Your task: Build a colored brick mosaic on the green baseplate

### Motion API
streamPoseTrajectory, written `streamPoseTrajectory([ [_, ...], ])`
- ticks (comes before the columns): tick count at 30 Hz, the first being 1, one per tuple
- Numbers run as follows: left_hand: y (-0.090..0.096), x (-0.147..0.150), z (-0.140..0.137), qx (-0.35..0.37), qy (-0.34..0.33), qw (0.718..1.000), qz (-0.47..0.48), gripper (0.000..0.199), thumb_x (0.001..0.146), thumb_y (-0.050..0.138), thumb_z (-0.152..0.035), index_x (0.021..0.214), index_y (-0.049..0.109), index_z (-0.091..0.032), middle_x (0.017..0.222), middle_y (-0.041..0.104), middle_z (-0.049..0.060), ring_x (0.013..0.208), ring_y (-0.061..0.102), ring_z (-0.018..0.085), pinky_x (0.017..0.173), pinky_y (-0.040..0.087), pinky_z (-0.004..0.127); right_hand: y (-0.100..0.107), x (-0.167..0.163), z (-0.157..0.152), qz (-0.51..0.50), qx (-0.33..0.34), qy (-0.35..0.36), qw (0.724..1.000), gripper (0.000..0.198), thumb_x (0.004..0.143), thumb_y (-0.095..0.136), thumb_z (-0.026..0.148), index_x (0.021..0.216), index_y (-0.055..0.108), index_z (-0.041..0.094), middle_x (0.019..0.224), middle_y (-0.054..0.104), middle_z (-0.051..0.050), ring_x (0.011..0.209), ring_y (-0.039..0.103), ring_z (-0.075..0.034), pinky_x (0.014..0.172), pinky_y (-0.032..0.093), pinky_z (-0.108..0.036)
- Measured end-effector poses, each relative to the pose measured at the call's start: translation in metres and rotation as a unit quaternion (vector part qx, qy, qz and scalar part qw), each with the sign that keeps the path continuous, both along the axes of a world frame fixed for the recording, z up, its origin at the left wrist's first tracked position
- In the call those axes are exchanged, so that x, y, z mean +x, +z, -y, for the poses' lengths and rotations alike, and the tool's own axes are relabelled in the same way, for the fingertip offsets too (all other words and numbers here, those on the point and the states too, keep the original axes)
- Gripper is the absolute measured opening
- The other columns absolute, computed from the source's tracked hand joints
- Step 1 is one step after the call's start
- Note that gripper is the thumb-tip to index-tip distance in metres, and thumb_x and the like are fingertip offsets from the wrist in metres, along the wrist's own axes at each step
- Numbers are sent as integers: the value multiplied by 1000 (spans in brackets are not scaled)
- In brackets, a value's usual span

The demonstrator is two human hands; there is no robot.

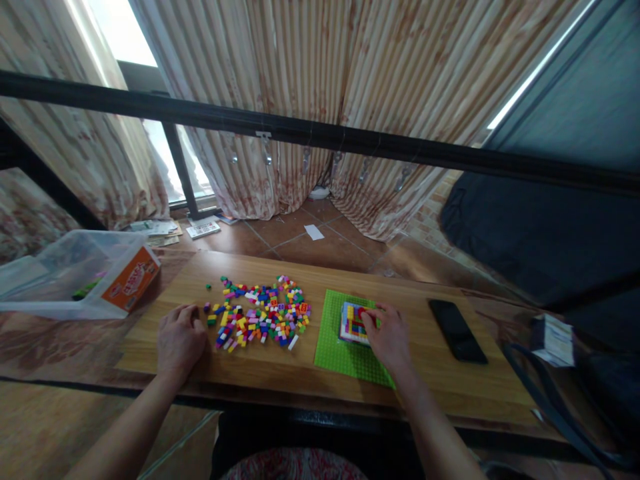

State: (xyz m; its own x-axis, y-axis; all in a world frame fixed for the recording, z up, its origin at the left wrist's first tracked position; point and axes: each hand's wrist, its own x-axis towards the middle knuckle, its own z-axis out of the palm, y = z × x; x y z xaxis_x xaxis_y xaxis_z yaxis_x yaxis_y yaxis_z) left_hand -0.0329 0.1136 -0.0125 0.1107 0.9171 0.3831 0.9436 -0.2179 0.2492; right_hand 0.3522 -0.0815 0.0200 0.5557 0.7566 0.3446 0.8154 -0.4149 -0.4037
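A green studded baseplate (330, 347) lies on the wooden board, carrying a low, multicoloured brick build (354, 321) with pale sides. My right hand (393, 337) is over the build's right side, thumb and fingers pinched at a red building brick (361, 311) on its top. Whether that brick is pressed down or still loose I cannot tell. To the left, a spread of loose building bricks (260, 320) in many colours covers the board. My left hand (181, 339) rests at the left edge of this spread, its fingers curled in and no brick visible in them.
A black phone (457, 331) lies right of the baseplate on the wooden board (320, 383). Off the left end stands a clear plastic bin (75, 267) with an orange label. A dark rail (300, 130) crosses in front of the curtains. A small box (553, 340) sits at the far right.
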Motion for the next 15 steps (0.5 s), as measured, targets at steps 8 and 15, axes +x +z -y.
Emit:
streamPoseTrajectory([
  [8, -2, -1, -1, 13, -4, 1000, -2, 36, 84, 39, -21, 106, 66, -9, 115, 65, 17, 109, 58, 30, 102, 43, 41, -5, -5, -5, 35, 6, 6, 999, 32, 91, 48, 34, 86, 74, 17, 110, 65, -14, 107, 54, -26, 95, 37, -41],
  [15, -2, -1, 0, 14, -5, 1000, 3, 36, 84, 40, -21, 108, 65, -10, 117, 65, 17, 110, 58, 30, 101, 45, 42, -4, 2, 1, 100, 23, 58, 993, 24, 91, 52, 32, 93, 74, 23, 121, 62, -10, 112, 49, -29, 96, 37, -45],
])
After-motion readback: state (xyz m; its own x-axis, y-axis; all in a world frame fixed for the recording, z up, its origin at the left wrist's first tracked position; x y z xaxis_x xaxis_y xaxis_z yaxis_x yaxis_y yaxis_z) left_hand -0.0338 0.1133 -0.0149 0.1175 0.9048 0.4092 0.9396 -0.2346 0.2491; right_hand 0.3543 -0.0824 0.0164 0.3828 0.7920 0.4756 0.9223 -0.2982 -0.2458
